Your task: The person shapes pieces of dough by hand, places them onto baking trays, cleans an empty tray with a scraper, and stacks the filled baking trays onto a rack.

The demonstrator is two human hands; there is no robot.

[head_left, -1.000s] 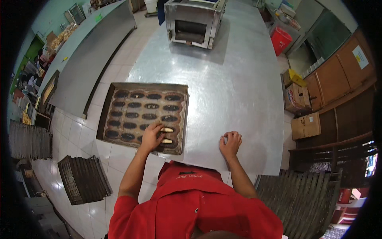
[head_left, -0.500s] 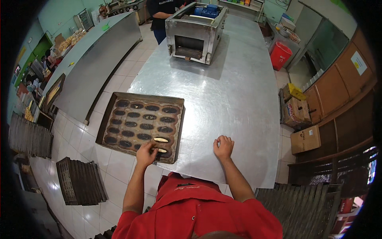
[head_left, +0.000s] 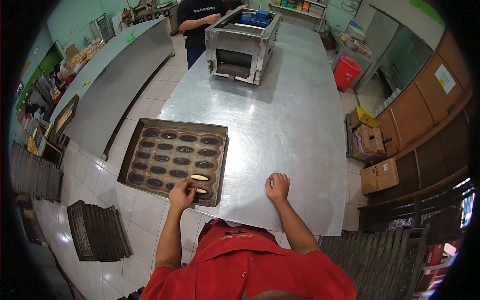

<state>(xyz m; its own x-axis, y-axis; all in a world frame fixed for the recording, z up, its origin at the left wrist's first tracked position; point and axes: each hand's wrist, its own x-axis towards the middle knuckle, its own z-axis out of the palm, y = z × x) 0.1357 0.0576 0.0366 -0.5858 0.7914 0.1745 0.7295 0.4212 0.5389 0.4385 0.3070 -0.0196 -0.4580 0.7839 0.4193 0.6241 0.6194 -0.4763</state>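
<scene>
1. The lower pale stick (head_left: 201, 190), which looks like dough, lies in the near right part of a big dark tray (head_left: 185, 126).
2. The left hand (head_left: 181, 196) has its fingers at this stick's left end. It is too small to tell if they pinch it.
3. The upper pale stick (head_left: 200, 177) lies just beyond it. A second ago the left hand was over both; now this one lies free, so the work is at the lower stick.
4. Dark oval marks (head_left: 204, 164) fill the rest of the tray.
5. The right hand (head_left: 278, 187) rests on the shiny surface (head_left: 290, 130), curled in, with nothing seen in it.
6. Far off, a metal machine (head_left: 232, 44) stands on the surface, and a person in a dark shirt (head_left: 196, 25) is beside it.
</scene>
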